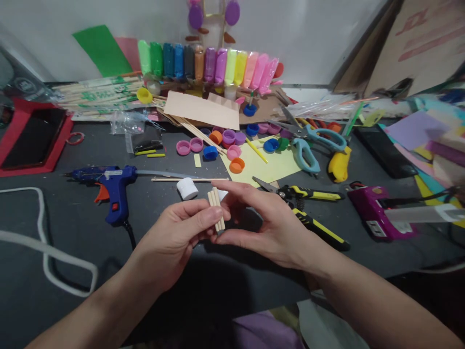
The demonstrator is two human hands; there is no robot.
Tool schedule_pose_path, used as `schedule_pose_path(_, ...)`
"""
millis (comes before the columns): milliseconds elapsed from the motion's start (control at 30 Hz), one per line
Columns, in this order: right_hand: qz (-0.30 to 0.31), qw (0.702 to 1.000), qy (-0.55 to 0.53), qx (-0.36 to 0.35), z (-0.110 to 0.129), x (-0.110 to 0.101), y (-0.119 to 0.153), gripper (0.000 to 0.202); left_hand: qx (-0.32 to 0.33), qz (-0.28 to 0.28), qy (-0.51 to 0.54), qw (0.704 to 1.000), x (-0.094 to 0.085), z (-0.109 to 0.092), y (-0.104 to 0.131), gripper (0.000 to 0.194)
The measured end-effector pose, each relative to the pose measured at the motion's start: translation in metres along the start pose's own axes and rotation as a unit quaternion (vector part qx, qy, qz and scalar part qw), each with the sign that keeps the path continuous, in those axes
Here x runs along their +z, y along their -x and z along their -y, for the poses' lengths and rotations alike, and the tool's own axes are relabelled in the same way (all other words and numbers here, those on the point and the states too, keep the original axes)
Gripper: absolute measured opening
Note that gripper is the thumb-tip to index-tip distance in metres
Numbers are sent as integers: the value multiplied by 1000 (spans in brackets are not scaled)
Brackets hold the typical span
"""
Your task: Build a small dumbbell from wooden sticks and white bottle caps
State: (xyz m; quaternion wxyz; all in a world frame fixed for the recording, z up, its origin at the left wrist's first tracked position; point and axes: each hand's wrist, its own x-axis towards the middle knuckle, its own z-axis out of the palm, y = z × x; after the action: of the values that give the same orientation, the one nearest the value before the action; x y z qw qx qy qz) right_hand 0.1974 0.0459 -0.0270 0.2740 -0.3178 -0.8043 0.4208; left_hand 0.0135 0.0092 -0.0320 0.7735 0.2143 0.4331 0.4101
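Observation:
Several short wooden sticks (217, 209) lie side by side in a small bundle above the front of the table. My left hand (178, 232) is closed on them, its thumb pressed across their faces. From the other side my right hand (267, 225) curls around the bundle, index finger at the upper ends and thumb at the lower ends. Just beyond my fingers stands a white cylindrical piece (187, 188), with another white piece partly hidden behind the right hand. A long thin wooden stick (174, 180) lies behind them.
A blue glue gun (118, 186) lies left, near a white cable (43, 247). Yellow-black pruning shears (308, 194) are right of my hands. Coloured bottle caps (228, 136), yellow paper (271, 167), blue-handled scissors (307, 150) and bagged coloured clay (210, 63) fill the back.

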Motion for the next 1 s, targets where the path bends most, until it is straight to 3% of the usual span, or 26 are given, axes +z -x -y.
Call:
schedule_pose_path(433, -58, 987, 139, -58, -4, 2, 3, 49, 13, -3, -48, 999, -1, 6, -3, 28)
schedule_pose_path(667, -54, 989, 121, -64, -4, 1, 5, 47, 44, 5, -74, 996, -4, 8, -3, 19)
schedule_pose_path(833, -9, 999, -29, 12, -1, -4, 2, 63, 106, -7, -113, 988, 1, 5, 0, 12)
schedule_pose_path(1000, -27, 978, -199, 51, 4, -6, -5, 16, 173, -29, -219, 960, 5, 3, 3, 16)
